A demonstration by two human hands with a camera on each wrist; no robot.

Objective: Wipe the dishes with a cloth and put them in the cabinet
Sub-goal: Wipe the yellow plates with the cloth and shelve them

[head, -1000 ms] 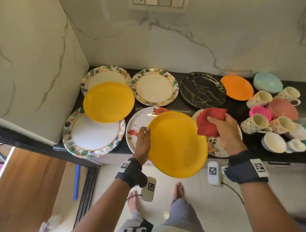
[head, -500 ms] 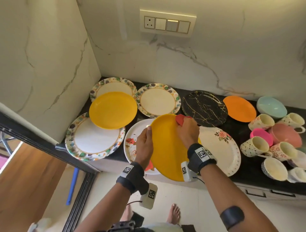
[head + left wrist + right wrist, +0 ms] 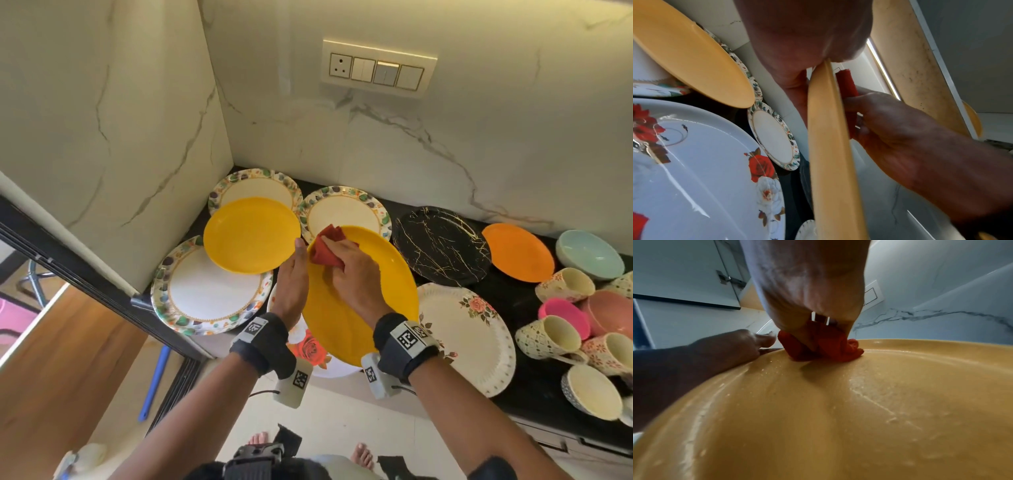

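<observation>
My left hand [image 3: 295,274] grips the left rim of a large yellow plate [image 3: 383,301], held tilted above the counter's front edge. The same yellow plate [image 3: 830,154] shows edge-on in the left wrist view, my thumb on its near side. My right hand [image 3: 346,270] holds a bunched red cloth [image 3: 325,248] and presses it on the plate's upper left face. In the right wrist view the red cloth [image 3: 818,347] sits on the wet yellow plate [image 3: 838,418], next to my left hand [image 3: 748,344].
A second yellow plate [image 3: 251,234] lies on floral-rimmed plates at the back left. A rose plate [image 3: 310,353] lies under the held plate. A black marble plate [image 3: 442,250], an orange plate [image 3: 517,251], a white floral plate [image 3: 479,339] and several cups [image 3: 555,335] fill the dark counter to the right.
My right hand brought the red cloth from beside the plate onto its face and moved it to the upper left. The plate has been raised and tilted more.
</observation>
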